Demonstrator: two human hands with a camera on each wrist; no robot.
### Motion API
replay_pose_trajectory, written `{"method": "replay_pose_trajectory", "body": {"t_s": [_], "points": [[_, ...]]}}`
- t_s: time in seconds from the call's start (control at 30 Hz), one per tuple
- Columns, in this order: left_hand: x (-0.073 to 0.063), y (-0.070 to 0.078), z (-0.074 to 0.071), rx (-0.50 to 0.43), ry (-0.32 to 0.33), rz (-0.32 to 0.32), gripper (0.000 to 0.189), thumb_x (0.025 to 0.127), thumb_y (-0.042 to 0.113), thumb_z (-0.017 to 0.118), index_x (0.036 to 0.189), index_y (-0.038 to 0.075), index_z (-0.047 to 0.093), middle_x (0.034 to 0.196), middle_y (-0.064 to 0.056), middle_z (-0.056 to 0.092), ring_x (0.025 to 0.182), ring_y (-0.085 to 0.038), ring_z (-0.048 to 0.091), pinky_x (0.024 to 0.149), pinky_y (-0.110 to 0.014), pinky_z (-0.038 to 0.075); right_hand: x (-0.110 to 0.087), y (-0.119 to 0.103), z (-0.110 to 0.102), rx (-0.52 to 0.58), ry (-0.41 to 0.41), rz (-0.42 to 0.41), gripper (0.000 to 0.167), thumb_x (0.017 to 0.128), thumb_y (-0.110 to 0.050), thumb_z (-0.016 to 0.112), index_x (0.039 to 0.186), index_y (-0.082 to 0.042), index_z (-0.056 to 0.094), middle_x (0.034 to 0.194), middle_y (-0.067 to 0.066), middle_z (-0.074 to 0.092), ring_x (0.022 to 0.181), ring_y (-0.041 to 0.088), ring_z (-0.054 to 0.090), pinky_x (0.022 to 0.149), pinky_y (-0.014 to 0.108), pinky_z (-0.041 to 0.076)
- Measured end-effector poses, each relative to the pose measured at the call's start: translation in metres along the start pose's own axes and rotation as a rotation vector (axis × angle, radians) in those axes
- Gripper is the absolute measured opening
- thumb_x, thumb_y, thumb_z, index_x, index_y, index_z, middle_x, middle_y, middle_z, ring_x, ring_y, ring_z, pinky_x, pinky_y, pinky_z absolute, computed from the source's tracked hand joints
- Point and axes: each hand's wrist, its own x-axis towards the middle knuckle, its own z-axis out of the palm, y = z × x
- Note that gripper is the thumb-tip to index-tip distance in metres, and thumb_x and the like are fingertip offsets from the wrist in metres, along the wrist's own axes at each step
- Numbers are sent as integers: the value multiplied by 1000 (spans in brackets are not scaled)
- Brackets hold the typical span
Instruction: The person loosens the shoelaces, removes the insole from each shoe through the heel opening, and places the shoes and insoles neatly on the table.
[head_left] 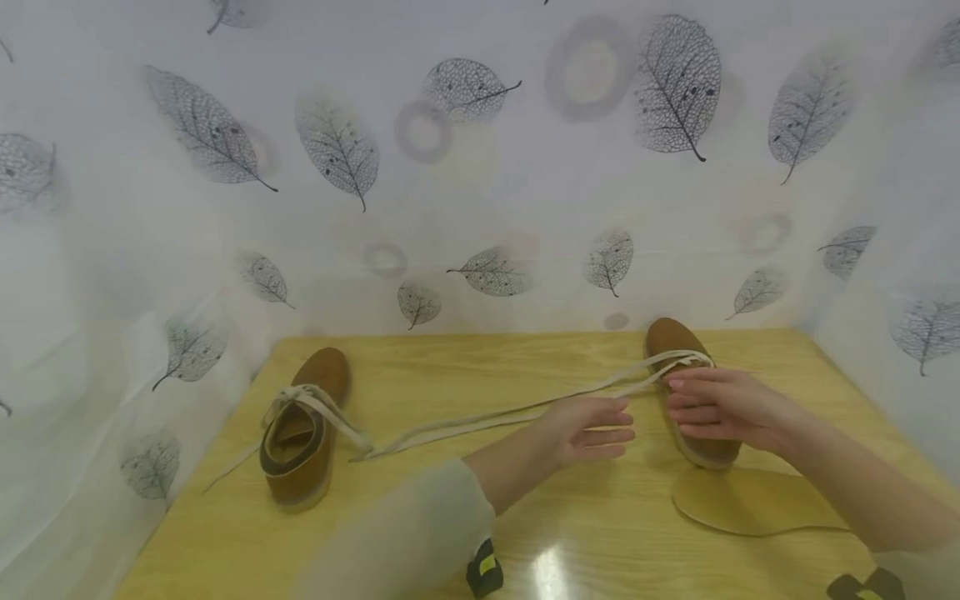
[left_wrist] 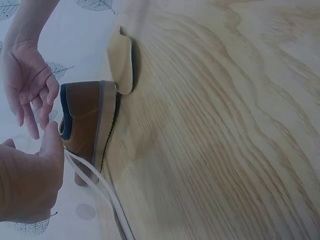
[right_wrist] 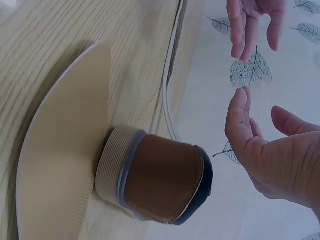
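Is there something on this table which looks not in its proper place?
Yes. An insole lies on the table by the shoe on the right, though insoles normally sit inside. That shoe's long laces also trail towards the shoe on the left, whose own lace forms a bow.

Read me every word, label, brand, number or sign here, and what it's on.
No readable text.
The left brown, laced shoe, the right brown, laced shoe and the flat tan insole show none.
The white sheet bears leaf prints, not words.
Any marking on the small black-and-yellow piece, bottom centre, is too blurred.
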Motion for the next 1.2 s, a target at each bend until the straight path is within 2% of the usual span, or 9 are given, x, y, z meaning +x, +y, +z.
{"method": "replay_pose_trajectory", "body": {"t_s": [0.07,0.17,0.33,0.6,0.87,1.0,1.2], "points": [[-4,1,-6,12,1,-4,29,88,13,66,115,1,61,109,-19,67,104,-35,64,91,-45,53,3,-1,6,-9,5,10,35,98,-24,53,127,-5,48,101,1,69,94,15,67,86,36,55],[-10,4,-15,33,-2,-10,34,89,15,65,119,0,59,109,-19,67,106,-35,63,92,-44,52,5,-2,15,-24,13,21,51,97,-26,54,136,3,38,103,3,69,93,15,67,86,37,55],[-17,5,-34,84,31,6,43,88,17,67,125,-1,54,107,-18,68,103,-33,65,89,-41,54,8,1,30,-41,11,23,61,96,-27,55,140,8,31,108,7,67,94,18,68,85,37,56],[-38,9,-74,159,26,50,40,90,21,64,124,1,56,114,-19,66,104,-31,65,90,-43,53,17,-6,58,32,-34,-15,59,95,-24,57,139,8,34,109,10,67,97,20,66,88,37,55],[-58,24,-111,143,36,53,50,92,23,61,134,-1,47,124,-22,60,112,-32,61,98,-47,46,29,-17,86,47,-63,-34,59,96,-22,55,139,10,31,112,18,63,93,20,67,87,36,55],[-68,30,-130,136,33,76,50,95,21,57,136,-3,44,131,-25,53,116,-34,57,103,-49,41,40,-20,101,55,-67,-44,56,96,-19,54,139,11,32,114,23,62,91,21,67,85,36,56],[-87,36,-155,137,65,115,47,96,20,54,137,-3,43,131,-24,53,114,-31,59,103,-47,41,54,-23,127,74,-61,-68,51,96,-15,54,136,12,37,110,23,64,90,23,68,86,38,56]]}}
